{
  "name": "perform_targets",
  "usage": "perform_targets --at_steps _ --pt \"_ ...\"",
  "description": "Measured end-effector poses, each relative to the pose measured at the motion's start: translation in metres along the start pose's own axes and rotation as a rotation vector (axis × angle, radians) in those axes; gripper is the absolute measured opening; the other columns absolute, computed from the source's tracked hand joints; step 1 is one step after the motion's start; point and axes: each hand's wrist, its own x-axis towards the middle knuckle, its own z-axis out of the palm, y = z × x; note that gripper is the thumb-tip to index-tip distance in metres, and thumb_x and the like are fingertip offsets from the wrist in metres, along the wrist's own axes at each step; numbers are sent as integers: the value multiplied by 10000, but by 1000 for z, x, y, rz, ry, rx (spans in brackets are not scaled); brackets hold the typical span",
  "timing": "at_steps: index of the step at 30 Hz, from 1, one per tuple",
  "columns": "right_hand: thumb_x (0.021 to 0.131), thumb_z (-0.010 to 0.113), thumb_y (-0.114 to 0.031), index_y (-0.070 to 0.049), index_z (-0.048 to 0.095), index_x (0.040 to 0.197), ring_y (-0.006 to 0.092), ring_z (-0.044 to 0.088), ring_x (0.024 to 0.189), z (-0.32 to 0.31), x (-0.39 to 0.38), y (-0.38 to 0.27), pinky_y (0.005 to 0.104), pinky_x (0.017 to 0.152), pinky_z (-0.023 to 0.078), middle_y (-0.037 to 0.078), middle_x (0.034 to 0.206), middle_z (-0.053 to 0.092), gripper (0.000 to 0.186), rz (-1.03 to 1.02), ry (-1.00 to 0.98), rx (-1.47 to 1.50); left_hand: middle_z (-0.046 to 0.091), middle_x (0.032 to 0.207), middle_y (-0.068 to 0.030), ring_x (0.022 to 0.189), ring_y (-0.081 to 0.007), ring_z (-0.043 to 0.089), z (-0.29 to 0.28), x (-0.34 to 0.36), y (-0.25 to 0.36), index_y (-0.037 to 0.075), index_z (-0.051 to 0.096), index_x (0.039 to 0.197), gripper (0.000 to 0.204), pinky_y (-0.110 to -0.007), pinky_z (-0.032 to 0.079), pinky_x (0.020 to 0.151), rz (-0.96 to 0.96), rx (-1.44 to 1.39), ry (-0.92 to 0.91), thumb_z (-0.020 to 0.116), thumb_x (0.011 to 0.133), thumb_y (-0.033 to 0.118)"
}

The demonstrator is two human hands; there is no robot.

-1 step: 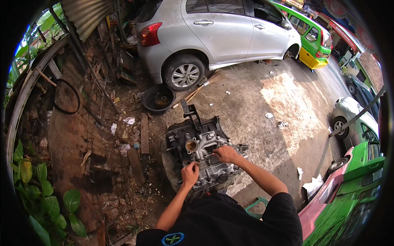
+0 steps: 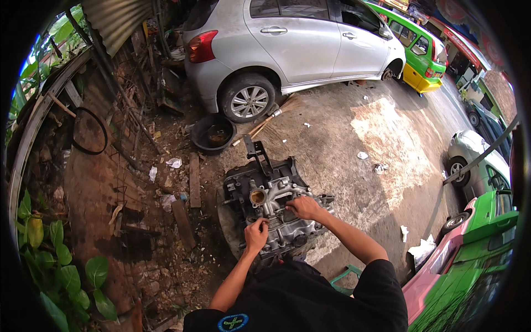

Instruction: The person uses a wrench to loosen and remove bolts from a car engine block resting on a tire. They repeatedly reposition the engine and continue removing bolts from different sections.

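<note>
In front of me stands a greasy car engine (image 2: pixel 287 235), with a silver branched intake manifold (image 2: pixel 285 193) across its top. The manifold's round throttle opening (image 2: pixel 258 196) faces up, brownish inside. My left hand (image 2: pixel 256 234) is closed at the manifold's near left side, fingertips bent onto the engine. Further right, my right hand (image 2: pixel 305 208) is also closed, its fingers pressed down beside the manifold runners. Whatever either hand pinches is too small or hidden to name. A black metal bracket (image 2: pixel 259 155) sticks up from the engine's far side.
A silver car (image 2: pixel 310 47) stands beyond the engine, near a black basin (image 2: pixel 213 134) and a stick broom (image 2: pixel 271 117). Wooden planks (image 2: pixel 183 224) and litter lie to the left. Green plants (image 2: pixel 69 276) grow at lower left; a pink-and-green vehicle (image 2: pixel 459 254) is at right.
</note>
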Motion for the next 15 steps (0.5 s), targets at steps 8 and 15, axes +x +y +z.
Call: perform_targets --at_steps 8,15 --pt "986 587 -356 -87 736 1106 427 680 867 7 6 1 523 789 528 217 900 716 330 -15 -26 54 662 690 -133 595 -226 666 -2 2 1 40 733 948 144 -334 488 570 -36 -4 -20 605 882 49" --pt "976 606 -358 -70 739 1097 415 681 904 7 4 5 516 801 530 203 941 724 340 -23 -78 43 664 694 -148 633 -296 679 -1 3 -1 57 729 955 132 -367 501 578 -19 -22 -10 613 894 72"
